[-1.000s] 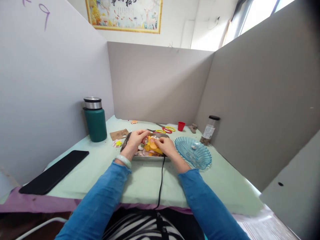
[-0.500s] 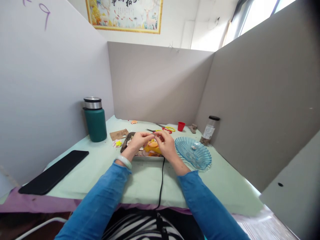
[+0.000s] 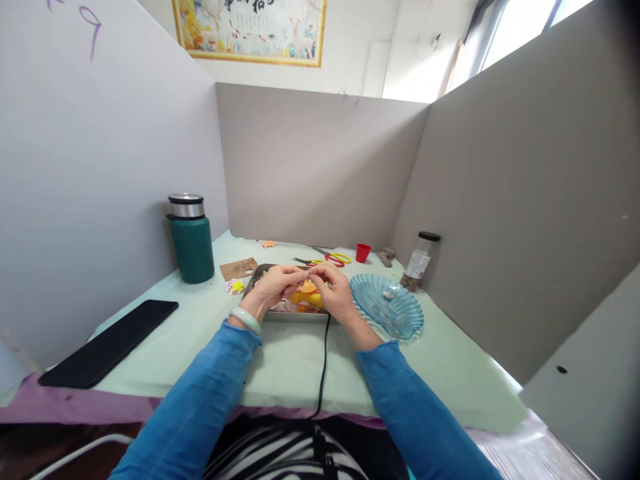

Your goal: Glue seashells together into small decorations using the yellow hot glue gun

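Over a shallow metal tray [image 3: 295, 318], my left hand [image 3: 277, 283] and my right hand [image 3: 333, 289] meet fingertip to fingertip. Both are closed in a pinch. Whatever lies between the fingertips is too small or too hidden to name. Beneath the hands, the tray holds a jumble of yellow, orange and pinkish pieces [image 3: 307, 299], partly covered by my fingers. A pale bangle [image 3: 245, 320] circles my left wrist.
Scissors [image 3: 334, 259] with red and yellow handles lie behind the tray, near a red cup [image 3: 363, 253]. A blue glass plate [image 3: 387, 305] and a jar [image 3: 420, 261] stand right; a green bottle [image 3: 191, 240], brown card [image 3: 239, 269] and black slab [image 3: 110, 343] are left.
My hands have lifted slightly from the pieces in the tray and come together at the fingertips. Over the last half second they have barely moved.
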Motion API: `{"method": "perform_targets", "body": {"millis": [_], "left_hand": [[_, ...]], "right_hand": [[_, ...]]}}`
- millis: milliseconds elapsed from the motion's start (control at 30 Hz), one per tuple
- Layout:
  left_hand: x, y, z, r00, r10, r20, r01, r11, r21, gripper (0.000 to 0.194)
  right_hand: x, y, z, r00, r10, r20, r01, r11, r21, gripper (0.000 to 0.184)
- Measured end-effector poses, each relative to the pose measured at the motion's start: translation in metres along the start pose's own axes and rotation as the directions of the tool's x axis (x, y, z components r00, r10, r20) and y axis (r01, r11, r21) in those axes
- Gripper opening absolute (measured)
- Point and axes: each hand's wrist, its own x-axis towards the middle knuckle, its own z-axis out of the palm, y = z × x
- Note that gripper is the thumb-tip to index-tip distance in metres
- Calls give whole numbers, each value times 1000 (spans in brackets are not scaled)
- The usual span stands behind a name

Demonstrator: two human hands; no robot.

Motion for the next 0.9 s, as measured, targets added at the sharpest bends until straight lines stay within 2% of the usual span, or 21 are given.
{"method": "perform_targets", "body": {"millis": [167, 367, 467, 600, 767, 900], "left_hand": [[0, -1, 0, 1000, -7, 7, 8, 1000, -6, 45], [4, -2, 2, 995, 12, -97, -15, 999, -31, 42], [7, -6, -1, 993, 13, -117, -25, 995, -98, 46], [12, -13, -7, 985, 40, -169, -71, 981, -181, 41], [14, -13, -6, 967, 64, -245, -97, 987, -126, 31], [15, -8, -5, 943, 29, -333, -33, 999, -7, 20]], "right_hand": [[0, -1, 0, 999, 28, 25, -28, 1000, -5, 13], [-1, 3, 1, 998, 65, 6, -64, 989, -130, 14], [-2, 4, 1, 996, 88, 13, -85, 989, -121, 15], [-1, 7, 1, 989, 144, 17, -141, 985, -104, 16], [1, 13, -1, 975, 222, 9, -216, 956, -196, 20], [2, 13, -5, 965, 261, -5, -242, 887, -393, 26]]}}
